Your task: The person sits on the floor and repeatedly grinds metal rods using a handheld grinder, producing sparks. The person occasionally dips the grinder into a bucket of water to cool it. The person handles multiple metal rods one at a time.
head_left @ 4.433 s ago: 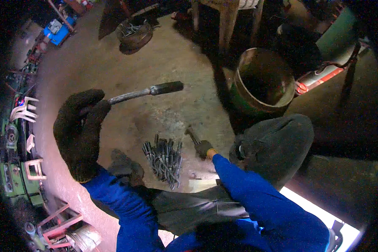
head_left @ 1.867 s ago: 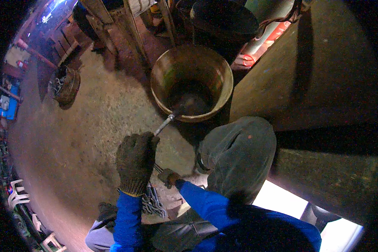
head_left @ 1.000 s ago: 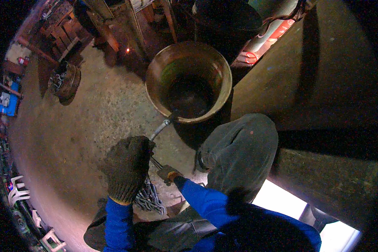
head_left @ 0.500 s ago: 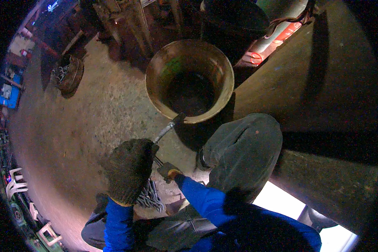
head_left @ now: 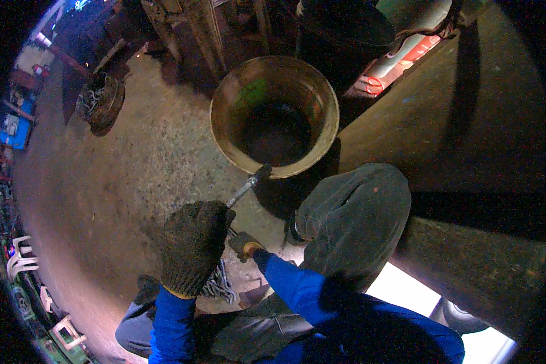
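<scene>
My left hand [head_left: 195, 247], in a dark knitted glove, is raised and closed. From its far side sticks out a tool with a silvery shaft and a dark, blunt end [head_left: 261, 173]; I cannot make out its exact kind. That end overlaps the near rim of a big round bucket [head_left: 223, 150] in the view. Lower and to the right, my gloved right hand [head_left: 243, 245] is closed round a thin metal rod [head_left: 232, 232], partly hidden behind the left glove. Below the hands lies a bundle of bent grey metal rods [head_left: 219, 289], partly covered by my left hand.
A rusty round container [head_left: 106, 104] with metal pieces stands at the far left. Beyond the bucket are wooden legs [head_left: 203, 39] and a dark drum [head_left: 346, 36]. A broad board-like surface [head_left: 406, 121] lies right of my knee [head_left: 358, 212]. Pale chairs [head_left: 22, 258] stand at the left edge.
My left hand has shifted slightly to the right, and the tool's dark end moved a little with it. My right hand stays nearly where it was, still closed.
</scene>
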`<state>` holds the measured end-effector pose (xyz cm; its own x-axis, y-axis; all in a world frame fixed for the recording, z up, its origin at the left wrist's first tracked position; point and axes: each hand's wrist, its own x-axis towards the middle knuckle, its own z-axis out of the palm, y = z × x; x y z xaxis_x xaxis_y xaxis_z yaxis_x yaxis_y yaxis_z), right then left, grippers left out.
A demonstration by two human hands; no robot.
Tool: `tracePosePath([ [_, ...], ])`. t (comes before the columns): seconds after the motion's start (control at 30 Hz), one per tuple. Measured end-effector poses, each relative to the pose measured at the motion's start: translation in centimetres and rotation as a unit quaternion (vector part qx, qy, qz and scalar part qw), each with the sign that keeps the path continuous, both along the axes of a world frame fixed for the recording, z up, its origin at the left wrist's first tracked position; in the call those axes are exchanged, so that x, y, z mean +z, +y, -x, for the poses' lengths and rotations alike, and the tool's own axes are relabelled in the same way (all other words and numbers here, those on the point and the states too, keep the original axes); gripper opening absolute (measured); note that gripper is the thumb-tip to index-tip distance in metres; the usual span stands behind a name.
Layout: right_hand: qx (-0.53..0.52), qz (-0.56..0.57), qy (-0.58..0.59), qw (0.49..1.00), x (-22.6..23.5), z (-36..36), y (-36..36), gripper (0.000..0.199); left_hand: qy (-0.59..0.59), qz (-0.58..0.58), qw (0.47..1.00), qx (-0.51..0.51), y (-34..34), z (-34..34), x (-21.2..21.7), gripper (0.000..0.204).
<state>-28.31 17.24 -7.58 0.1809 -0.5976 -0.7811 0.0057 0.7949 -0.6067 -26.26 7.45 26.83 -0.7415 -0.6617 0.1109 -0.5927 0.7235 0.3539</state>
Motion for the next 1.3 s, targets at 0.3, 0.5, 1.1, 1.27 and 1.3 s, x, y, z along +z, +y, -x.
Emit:
tracePosePath([
  [0.3, 0.007, 0.048, -0.001, 0.999, -1.9, -0.5, 0.2, 0.038, -0.021, 0.004, 1.0, -0.001, -0.2, 0.2, -0.1, 0.017],
  [0.5, -0.069, -0.01, -0.07, 0.995, -1.2, 0.1, 0.5, 0.038, -0.023, 0.006, 1.0, -0.003, -0.3, 0.5, 0.1, 0.017],
  [1.1, 0.052, 0.117, 0.023, 0.992, -0.3, 1.3, 0.2, 0.036, -0.042, -0.03, 0.999, -0.003, -0.2, 0.3, 0.6, 0.016],
  [1.27, 0.207, 0.314, 0.174, 0.91, -3.9, -0.3, 0.3, 0.021, -0.05, -0.034, 0.998, 0.008, -0.1, -0.7, 0.0, 0.017],
  [1.3, 0.176, 0.254, 0.128, 0.943, -3.7, -0.5, 0.2, 0.019, -0.049, -0.031, 0.998, 0.011, -0.1, -0.8, 0.0, 0.017],
])
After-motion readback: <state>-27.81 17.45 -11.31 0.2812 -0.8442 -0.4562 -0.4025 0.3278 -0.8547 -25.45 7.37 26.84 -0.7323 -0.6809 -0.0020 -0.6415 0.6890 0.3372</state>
